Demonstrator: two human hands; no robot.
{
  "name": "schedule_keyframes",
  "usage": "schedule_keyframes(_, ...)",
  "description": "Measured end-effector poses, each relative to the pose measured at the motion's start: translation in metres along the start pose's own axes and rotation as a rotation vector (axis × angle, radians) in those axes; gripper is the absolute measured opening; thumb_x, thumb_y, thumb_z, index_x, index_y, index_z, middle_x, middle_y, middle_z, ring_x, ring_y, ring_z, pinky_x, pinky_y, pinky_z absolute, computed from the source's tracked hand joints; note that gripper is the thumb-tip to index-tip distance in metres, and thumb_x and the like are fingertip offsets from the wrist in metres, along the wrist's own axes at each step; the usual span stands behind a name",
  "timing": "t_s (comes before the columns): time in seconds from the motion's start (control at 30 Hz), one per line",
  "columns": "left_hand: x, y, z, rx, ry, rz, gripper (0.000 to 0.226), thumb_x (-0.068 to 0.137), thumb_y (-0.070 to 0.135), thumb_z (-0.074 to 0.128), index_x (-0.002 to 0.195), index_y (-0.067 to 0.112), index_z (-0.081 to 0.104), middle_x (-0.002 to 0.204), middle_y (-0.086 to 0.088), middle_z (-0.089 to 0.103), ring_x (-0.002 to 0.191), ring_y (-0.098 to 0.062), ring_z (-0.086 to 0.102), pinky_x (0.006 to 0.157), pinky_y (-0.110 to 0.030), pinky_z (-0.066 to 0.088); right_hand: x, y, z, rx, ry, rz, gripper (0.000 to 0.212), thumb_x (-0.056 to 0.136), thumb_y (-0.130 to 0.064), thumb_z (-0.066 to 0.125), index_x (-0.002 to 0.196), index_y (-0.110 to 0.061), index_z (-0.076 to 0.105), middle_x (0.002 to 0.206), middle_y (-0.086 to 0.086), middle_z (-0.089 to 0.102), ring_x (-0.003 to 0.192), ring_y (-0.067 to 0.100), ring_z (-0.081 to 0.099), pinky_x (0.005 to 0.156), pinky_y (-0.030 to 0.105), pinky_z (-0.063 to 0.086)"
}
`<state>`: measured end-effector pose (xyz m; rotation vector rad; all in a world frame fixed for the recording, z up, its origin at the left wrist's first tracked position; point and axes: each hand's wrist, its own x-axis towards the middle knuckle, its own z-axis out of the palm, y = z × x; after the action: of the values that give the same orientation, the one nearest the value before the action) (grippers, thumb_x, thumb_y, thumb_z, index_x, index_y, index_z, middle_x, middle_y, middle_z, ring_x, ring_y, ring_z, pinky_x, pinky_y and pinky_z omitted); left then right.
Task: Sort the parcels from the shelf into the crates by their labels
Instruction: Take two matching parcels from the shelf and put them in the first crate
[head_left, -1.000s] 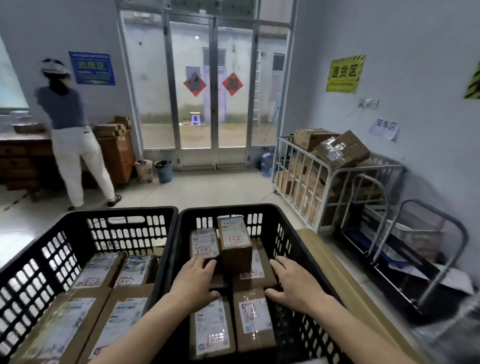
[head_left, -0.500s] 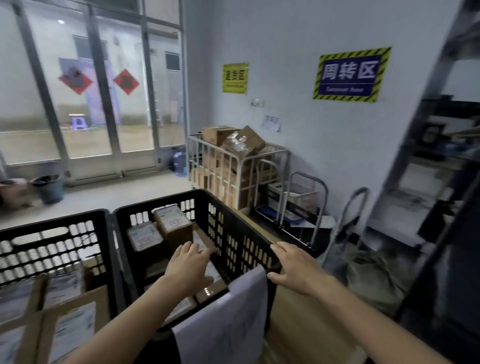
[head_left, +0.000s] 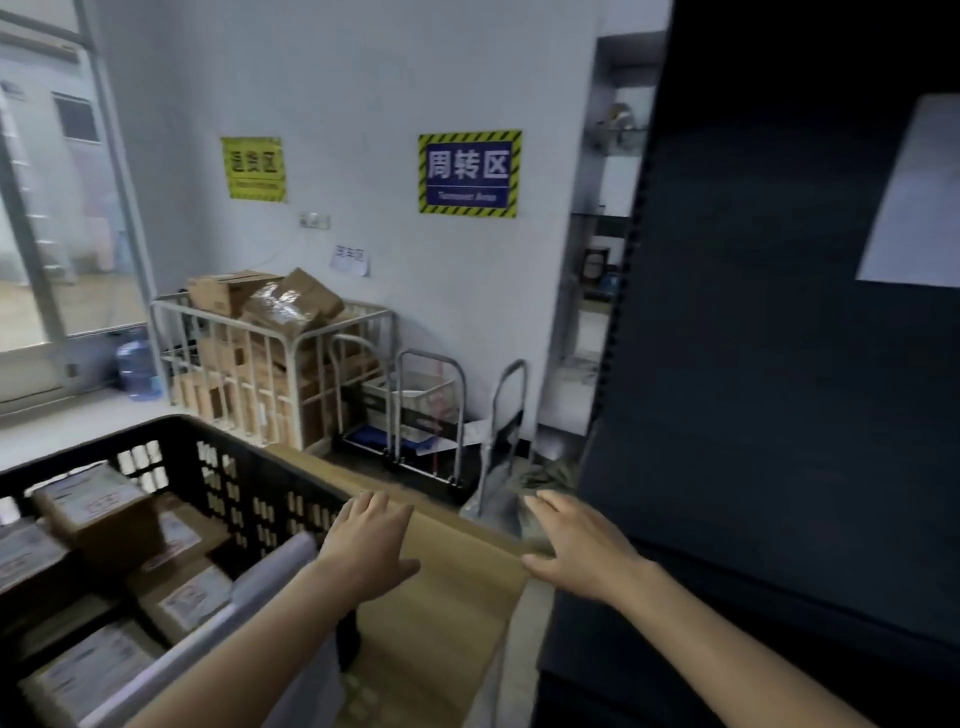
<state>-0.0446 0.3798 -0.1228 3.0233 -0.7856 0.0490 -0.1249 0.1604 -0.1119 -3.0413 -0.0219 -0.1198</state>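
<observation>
A black slatted crate (head_left: 260, 499) fills the lower left, holding several brown cardboard parcels (head_left: 98, 514) with white labels. A white sheet (head_left: 270, 587) hangs over the crate's near right rim. My left hand (head_left: 371, 545) hovers empty, fingers relaxed, just past the crate's right rim above the wooden table edge (head_left: 457, 571). My right hand (head_left: 576, 545) is empty too, fingers spread, held in the air near the dark shelf unit (head_left: 779, 364) on the right. The shelf's side panel hides its contents.
A white wire cage (head_left: 270, 374) packed with cardboard boxes stands against the far wall. Beside it are folded hand trolleys (head_left: 431, 415). A blue water bottle (head_left: 136, 371) sits by the glass door. A white paper (head_left: 914, 197) is stuck on the shelf panel.
The view has swung right, from the crates toward the dark shelf. Both hands have left the parcels in the crate and now hover empty over the table edge.
</observation>
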Motion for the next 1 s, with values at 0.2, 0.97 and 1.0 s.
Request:
schedule_keyframes(0.2, 0.009, 0.105, -0.018, -0.058, 0.098, 0.141, 0.065, 0.085, 0.05, 0.055, 0.139, 0.021, 0.033, 0.145, -0.005, 0.034, 0.14, -0.025, 0.022, 0.114, -0.035, 0.02, -0.079, 0.076, -0.032, 0.019, 0.075, 0.096, 0.072, 0.088, -0.045, 0.05, 0.147, -0.016, 0.019, 0.155, 0.002, 0.02, 0.142, 0.018, 0.019, 0.112, 0.031, 0.023)
schedule_keyframes(0.97, -0.016, 0.485, -0.046, -0.184, 0.079, 0.566, 0.067, 0.088, 0.044, 0.051, 0.145, 0.019, 0.026, 0.146, -0.007, 0.032, 0.14, -0.025, 0.021, 0.115, -0.034, 0.021, -0.388, 0.328, -0.097, 0.003, 0.181, 0.664, 0.072, 0.09, -0.048, 0.049, 0.148, -0.019, 0.017, 0.156, 0.002, 0.017, 0.141, 0.019, 0.02, 0.112, 0.029, 0.025)
schedule_keyframes(1.0, -0.016, 0.498, -0.047, -0.183, 0.077, 0.59, 0.067, 0.088, 0.044, 0.051, 0.145, 0.018, 0.025, 0.148, -0.008, 0.031, 0.141, -0.026, 0.02, 0.116, -0.034, 0.02, -0.398, 0.335, -0.101, 0.001, 0.189, 0.69, 0.072, 0.09, -0.048, 0.048, 0.148, -0.018, 0.017, 0.156, 0.002, 0.017, 0.141, 0.019, 0.021, 0.111, 0.029, 0.025)
